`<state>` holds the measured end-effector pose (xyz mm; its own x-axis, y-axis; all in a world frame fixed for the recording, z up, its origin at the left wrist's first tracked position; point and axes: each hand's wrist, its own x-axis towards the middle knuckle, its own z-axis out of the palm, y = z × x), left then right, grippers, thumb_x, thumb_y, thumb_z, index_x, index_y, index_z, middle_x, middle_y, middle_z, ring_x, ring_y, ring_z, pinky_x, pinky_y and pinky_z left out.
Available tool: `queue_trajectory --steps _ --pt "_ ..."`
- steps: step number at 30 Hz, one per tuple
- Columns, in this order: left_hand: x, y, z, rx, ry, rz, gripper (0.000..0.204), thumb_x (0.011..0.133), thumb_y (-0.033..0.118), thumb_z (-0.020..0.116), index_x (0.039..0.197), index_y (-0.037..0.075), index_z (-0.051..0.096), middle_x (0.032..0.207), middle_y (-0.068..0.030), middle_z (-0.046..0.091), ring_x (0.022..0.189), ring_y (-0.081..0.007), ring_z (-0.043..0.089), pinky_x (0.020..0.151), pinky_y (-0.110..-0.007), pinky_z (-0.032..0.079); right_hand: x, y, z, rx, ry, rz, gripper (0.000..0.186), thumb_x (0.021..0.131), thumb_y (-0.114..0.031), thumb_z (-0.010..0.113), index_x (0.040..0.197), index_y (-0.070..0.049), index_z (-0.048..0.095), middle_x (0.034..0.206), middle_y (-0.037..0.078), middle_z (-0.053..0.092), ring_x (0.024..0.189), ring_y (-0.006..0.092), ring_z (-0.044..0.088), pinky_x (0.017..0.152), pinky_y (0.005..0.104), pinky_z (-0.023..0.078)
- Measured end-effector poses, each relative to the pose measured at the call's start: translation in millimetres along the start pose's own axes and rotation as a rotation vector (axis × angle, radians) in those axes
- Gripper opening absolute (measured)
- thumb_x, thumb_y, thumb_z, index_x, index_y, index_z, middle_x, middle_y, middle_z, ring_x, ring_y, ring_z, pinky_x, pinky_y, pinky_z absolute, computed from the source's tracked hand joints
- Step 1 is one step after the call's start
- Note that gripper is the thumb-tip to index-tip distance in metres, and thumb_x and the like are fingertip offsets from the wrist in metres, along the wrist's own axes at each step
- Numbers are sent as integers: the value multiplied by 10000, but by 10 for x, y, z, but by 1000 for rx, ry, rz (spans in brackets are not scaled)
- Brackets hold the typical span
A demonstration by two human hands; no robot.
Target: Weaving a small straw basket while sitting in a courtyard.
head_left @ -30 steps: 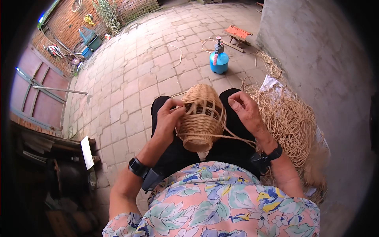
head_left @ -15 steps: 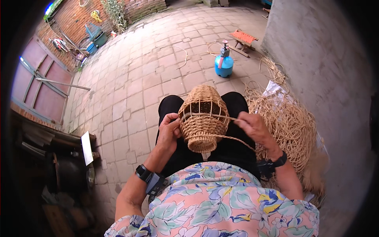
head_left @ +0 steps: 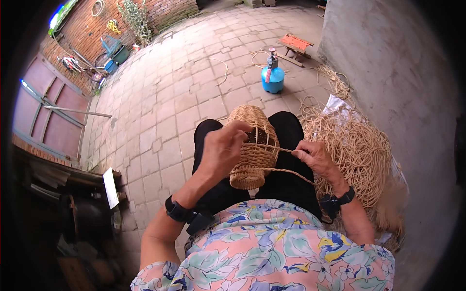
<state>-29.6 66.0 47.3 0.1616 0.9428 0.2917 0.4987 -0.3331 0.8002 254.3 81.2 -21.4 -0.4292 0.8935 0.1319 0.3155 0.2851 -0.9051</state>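
A woven straw-coloured basket lies on my black-trousered lap, its narrow round end toward me. Across its middle runs an unwoven gap with bare upright stakes and a dark inside. My right hand pinches a twisted cord that runs taut from the gap's near edge. Above the basket's left side is my left hand, slightly blurred, its index finger stretched over the gap and the other fingers bent. It covers part of the weave. A second length of cord trails rightward from the narrow neck.
A large heap of loose cord lies at my right, beside a grey wall. Ahead stand a blue spray bottle and a low stool with an orange seat. Dark clutter and a white board are at left.
My left hand has moved from the basket's left edge up and right over the gap. My right hand still holds the cord, slightly lower and farther right.
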Motion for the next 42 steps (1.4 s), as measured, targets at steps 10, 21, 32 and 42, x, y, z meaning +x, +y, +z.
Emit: queue_trajectory --steps 10,21,32,42 --pt "115 80 105 -429 -273 -576 198 916 84 576 1111 84 613 807 -13 609 598 -82 603 525 -210 509 -138 -276 73 -499 452 -423 148 814 -172 731 835 -45 657 699 68 531 628 265 562 584 360 462" --pt "-444 -532 202 -732 109 -612 114 896 171 678 931 70 638 806 10 636 640 -52 589 556 -188 496 -157 -492 415 182 184 127 134 925 -125 620 957 -1 658 692 8 616 605 66 572 537 243 468" --pt "-528 -476 211 -738 146 -620 109 873 145 701 899 60 639 760 16 627 608 -57 579 562 -197 488 118 -363 643 1392 -188 236 500 965 -247 584 1367 -34 375 895 60 615 740 121 597 695 274 506" --pt "-434 -444 208 -413 113 -639 205 812 179 768 772 41 623 668 -1 617 514 -68 572 466 -215 480 318 -276 723 867 98 285 178 972 -217 581 1065 -65 591 870 5 620 754 80 593 667 226 501"
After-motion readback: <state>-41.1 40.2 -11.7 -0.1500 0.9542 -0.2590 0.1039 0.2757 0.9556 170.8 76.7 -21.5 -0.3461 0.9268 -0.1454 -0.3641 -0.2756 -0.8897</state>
